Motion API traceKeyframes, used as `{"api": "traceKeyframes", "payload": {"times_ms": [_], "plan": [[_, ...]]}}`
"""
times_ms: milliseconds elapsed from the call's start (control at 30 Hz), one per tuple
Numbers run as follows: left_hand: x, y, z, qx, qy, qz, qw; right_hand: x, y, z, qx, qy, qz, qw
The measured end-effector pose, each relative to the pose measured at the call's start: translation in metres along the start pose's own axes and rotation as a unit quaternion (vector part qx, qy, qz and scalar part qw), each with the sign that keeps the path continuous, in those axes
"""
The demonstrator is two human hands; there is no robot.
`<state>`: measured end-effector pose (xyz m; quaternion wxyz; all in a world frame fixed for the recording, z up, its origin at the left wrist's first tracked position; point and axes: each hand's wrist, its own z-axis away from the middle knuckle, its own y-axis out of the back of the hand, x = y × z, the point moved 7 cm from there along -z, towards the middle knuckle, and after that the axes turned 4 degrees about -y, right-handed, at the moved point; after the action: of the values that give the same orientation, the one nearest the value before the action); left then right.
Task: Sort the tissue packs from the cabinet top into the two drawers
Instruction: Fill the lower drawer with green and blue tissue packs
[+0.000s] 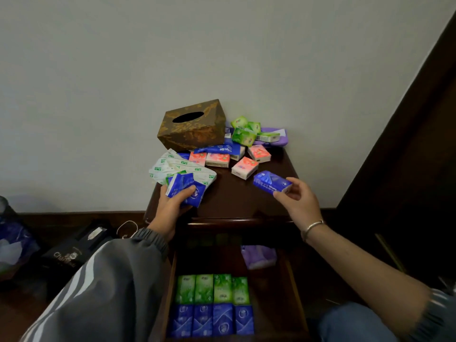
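Observation:
My left hand (170, 206) grips a blue tissue pack (186, 191) at the front left of the dark cabinet top (234, 196). My right hand (299, 201) holds another blue pack (271, 181) above the top's right side. Pink packs (244, 167), more blue packs (222, 149) and green packs (243, 135) lie further back. Below, an open drawer (293, 287) holds a row of green packs (213, 288) and a row of blue packs (212, 319), with a purple pack (259, 256) at its back right.
A brown tissue box (192, 125) stands at the back of the cabinet top against the wall. A white wrapper with green print (172, 169) lies at the left edge. A purple pouch (271, 139) sits under the green packs. Dark boxes (71, 253) sit on the floor at left.

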<state>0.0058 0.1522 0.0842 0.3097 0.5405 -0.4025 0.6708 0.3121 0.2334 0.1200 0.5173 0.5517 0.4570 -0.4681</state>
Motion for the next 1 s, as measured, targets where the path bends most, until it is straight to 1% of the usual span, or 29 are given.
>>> {"api": "traceKeyframes", "payload": {"times_ms": [100, 200, 300, 367, 500, 567, 633, 700, 800, 867, 1000], "plan": [[0.005, -0.007, 0.012, 0.008, -0.008, -0.002, 1.000, 0.009, 0.018, 0.023, -0.021, -0.019, -0.020, 0.999], [0.015, -0.013, 0.031, -0.011, -0.032, 0.004, 0.999, 0.017, 0.030, 0.046, -0.054, -0.042, -0.024, 0.997], [0.014, -0.009, 0.061, -0.027, -0.038, 0.030, 0.998, 0.032, 0.038, 0.069, -0.090, -0.078, -0.009, 0.993], [-0.004, 0.001, 0.083, -0.029, -0.016, 0.059, 0.998, 0.053, 0.040, 0.084, -0.114, -0.120, 0.024, 0.986], [-0.079, 0.019, 0.127, -0.057, 0.093, 0.082, 0.991, 0.117, 0.031, 0.120, -0.182, -0.219, 0.167, 0.944], [-0.115, 0.025, 0.145, -0.038, 0.130, 0.078, 0.988, 0.147, 0.024, 0.132, -0.192, -0.230, 0.246, 0.922], [-0.141, 0.028, 0.155, -0.013, 0.151, 0.077, 0.985, 0.170, 0.016, 0.138, -0.187, -0.224, 0.319, 0.902], [-0.153, 0.031, 0.158, 0.000, 0.159, 0.073, 0.985, 0.186, 0.009, 0.139, -0.189, -0.216, 0.377, 0.880], [-0.158, 0.039, 0.151, 0.006, 0.159, 0.064, 0.985, 0.205, -0.004, 0.141, -0.216, -0.212, 0.436, 0.848], [-0.158, 0.041, 0.145, 0.008, 0.157, 0.077, 0.985, 0.214, -0.013, 0.145, -0.233, -0.204, 0.463, 0.831], [-0.156, 0.040, 0.139, 0.011, 0.162, 0.082, 0.983, 0.228, -0.029, 0.153, -0.269, -0.193, 0.487, 0.808]]}}
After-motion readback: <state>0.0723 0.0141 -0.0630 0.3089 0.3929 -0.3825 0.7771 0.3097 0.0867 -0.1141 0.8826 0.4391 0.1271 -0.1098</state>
